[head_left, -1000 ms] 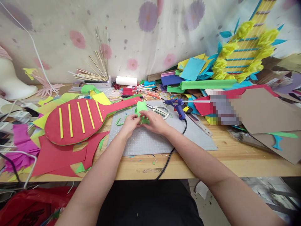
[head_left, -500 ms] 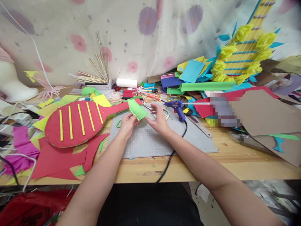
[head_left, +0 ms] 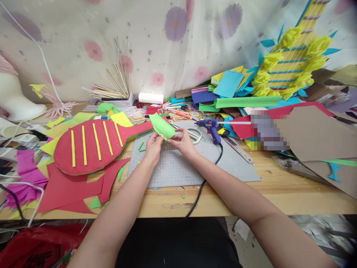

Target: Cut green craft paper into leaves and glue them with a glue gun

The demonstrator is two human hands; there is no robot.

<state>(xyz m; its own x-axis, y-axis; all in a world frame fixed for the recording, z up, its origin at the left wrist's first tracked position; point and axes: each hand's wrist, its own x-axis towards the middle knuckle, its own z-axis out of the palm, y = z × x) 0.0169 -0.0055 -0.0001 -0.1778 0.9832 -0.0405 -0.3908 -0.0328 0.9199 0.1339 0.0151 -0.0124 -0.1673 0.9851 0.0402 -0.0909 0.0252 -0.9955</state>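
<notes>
A piece of green paper [head_left: 163, 126] is held up above the cutting mat, with a small pale stick end [head_left: 163, 137] at its lower edge. My left hand [head_left: 153, 148] pinches the paper's lower edge near that stick. My right hand [head_left: 182, 142] has its fingertips closed on the lower right edge. Short green rolled pieces [head_left: 141, 146] lie on the grey cutting mat [head_left: 178, 169] left of my hands. The red guitar-shaped cutout [head_left: 89, 150] with yellow strips rests further left, its neck reaching behind the green paper.
A blue glue gun [head_left: 210, 130] lies right of my hands, its black cord [head_left: 203, 188] crossing the mat. Beside it are a metal ruler [head_left: 239, 150] and scissors with pale handles [head_left: 196, 136]. Coloured paper sheets [head_left: 228, 85] and a yellow paper guitar [head_left: 288, 70] stand behind.
My right hand has moved left and closed on the green paper's edge, where it was apart from it with fingers spread. The paper has tilted and shifted slightly left and up.
</notes>
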